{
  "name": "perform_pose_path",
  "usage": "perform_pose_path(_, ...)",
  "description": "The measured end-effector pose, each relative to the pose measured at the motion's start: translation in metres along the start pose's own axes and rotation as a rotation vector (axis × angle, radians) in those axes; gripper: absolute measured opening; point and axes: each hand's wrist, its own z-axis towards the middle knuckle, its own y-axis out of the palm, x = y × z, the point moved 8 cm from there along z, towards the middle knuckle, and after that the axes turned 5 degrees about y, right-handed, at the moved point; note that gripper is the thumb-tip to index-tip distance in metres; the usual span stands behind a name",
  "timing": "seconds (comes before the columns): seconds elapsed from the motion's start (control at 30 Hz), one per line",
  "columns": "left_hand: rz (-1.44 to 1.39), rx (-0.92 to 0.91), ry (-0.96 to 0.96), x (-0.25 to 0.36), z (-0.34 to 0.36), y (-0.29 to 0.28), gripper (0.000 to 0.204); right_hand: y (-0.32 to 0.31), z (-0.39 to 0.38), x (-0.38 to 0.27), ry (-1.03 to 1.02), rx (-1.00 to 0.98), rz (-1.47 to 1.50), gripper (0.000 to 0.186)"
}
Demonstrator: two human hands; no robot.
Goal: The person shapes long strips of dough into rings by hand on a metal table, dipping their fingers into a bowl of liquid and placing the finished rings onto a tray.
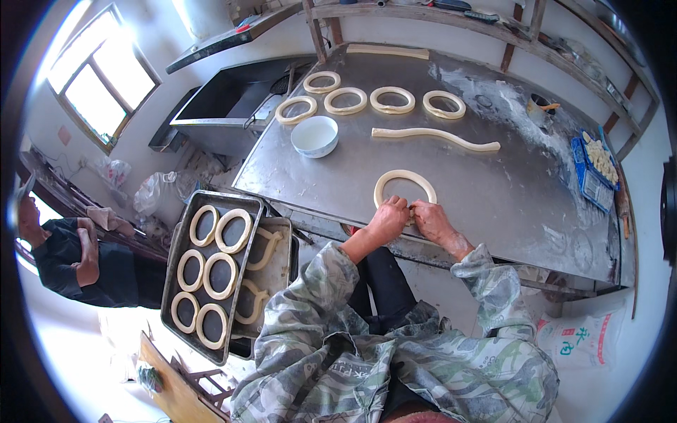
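A ring of pale dough (405, 174) lies on the metal table (317, 183) at the near edge in front of me. My left hand (388, 218) is closed on the near left side of this ring, fingers pinched. Close beside it, my right hand (431, 220) pinches the ring's near right side. The two hands almost meet where the ends of the dough come together; the join itself is mostly hidden by my fingers. Beyond the ring lies a loose dough strip (437, 137), slightly curved. Several finished dough rings (392, 100) rest farther back.
A white bowl (314, 137) stands left on the table. Stacked baking trays (238, 282) with dough rings are at my left. To the right are a blue-wrapped pack of dough bits (598, 166), a rolling pin (623, 204) and a cup (539, 108). A person (84, 254) stands far left, arms folded.
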Motion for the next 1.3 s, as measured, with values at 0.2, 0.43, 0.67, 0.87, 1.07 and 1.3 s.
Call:
perform_pose_path(0.2,-0.001,0.111,-0.072,-0.004,-0.006,-0.003,0.006,0.001,0.007,-0.006,0.029,-0.064,0.022,0.014)
perform_pose_path(0.43,0.005,0.168,-0.175,0.000,-0.008,-0.007,0.004,0.001,-0.009,-0.007,0.030,0.020,-0.196,0.012)
perform_pose_path(0.67,-0.042,0.167,-0.204,-0.006,-0.006,-0.008,0.026,0.000,-0.005,-0.011,-0.037,-0.004,-0.185,0.014)
perform_pose_path(0.87,-0.078,0.062,-0.233,-0.011,-0.002,-0.003,0.017,-0.010,-0.010,-0.020,0.052,0.013,-0.156,0.015)
perform_pose_path(1.07,-0.101,0.091,-0.203,-0.010,-0.002,-0.004,0.017,-0.007,-0.003,-0.009,0.080,-0.054,-0.184,0.014)
perform_pose_path(1.3,-0.216,0.073,-0.171,-0.009,0.003,-0.003,0.019,-0.019,-0.020,0.014,0.111,0.124,-0.158,0.021)
